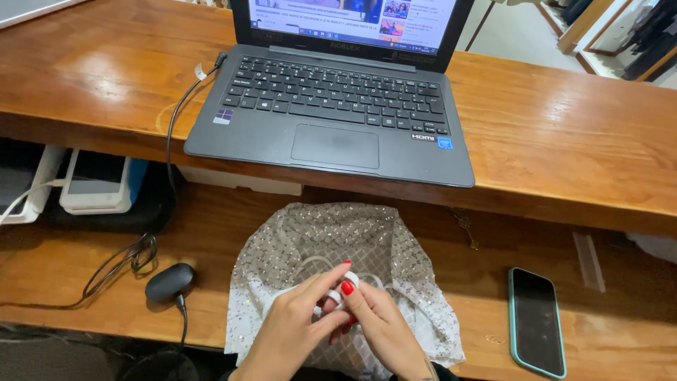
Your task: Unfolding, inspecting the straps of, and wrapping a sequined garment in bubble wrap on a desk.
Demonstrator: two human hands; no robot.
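Note:
A silvery sequined mesh fabric (331,236) lies spread on the lower wooden shelf in front of me. My left hand (293,328) and my right hand (384,326) meet over its near part, fingers pinching a thin white strap or cord (337,298) of the fabric between them. Both hands are closed on that white piece. My right hand's nails are painted red. The white lining of the fabric shows at its lower edges.
An open dark grey laptop (331,106) sits on the upper wooden counter (564,134), its cable running down to a black adapter (169,282). A black phone in a teal case (537,321) lies at the right. White devices (95,182) sit at the left.

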